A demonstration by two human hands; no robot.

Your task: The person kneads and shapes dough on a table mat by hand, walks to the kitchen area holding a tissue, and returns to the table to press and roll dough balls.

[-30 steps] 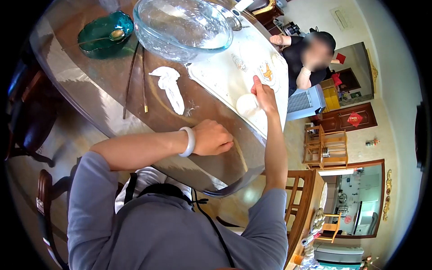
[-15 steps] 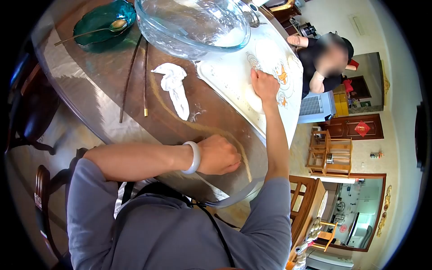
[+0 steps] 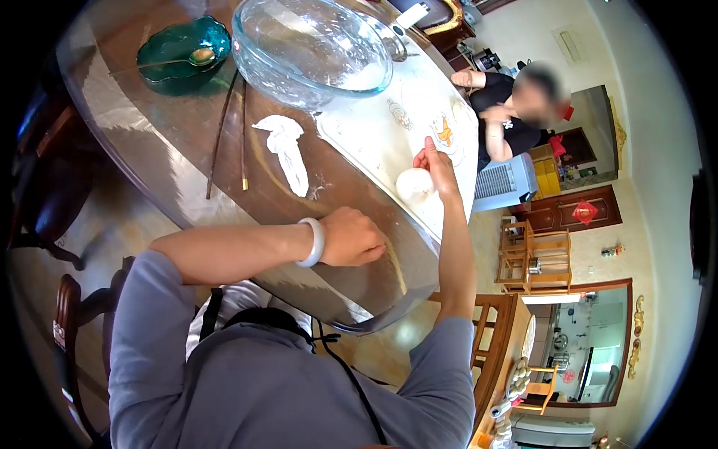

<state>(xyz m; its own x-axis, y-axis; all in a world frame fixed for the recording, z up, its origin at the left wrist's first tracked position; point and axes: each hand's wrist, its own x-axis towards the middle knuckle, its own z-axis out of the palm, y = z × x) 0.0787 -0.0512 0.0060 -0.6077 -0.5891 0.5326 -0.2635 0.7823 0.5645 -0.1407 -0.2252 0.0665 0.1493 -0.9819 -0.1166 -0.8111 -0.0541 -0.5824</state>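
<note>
A smooth white ball of dough (image 3: pixel 413 185) sits on the white printed mat (image 3: pixel 363 135) at the right of the table. My right hand (image 3: pixel 439 170) is against the dough's far right side, its fingers curled at the dough and its thumb pointing away from me. Part of the grip is hidden by the hand itself. My left hand (image 3: pixel 350 237), with a pale bangle (image 3: pixel 311 242) at the wrist, rests as a loose fist near the table's front edge. A crumpled white cloth (image 3: pixel 286 153) lies between it and the large clear glass bowl (image 3: pixel 310 56).
A green glass bowl (image 3: pixel 161 56) with a spoon (image 3: pixel 200 57) stands at the back left. Two dark chopsticks (image 3: pixel 244 138) lie beside it. Another person (image 3: pixel 501 112) sits across at the right. A wooden chair (image 3: pixel 67 322) is at my left.
My right hand has gone from a fist pressing on the dough to curled fingers at its side. The dough looks rounder and shows more. My left hand stays closed on the table.
</note>
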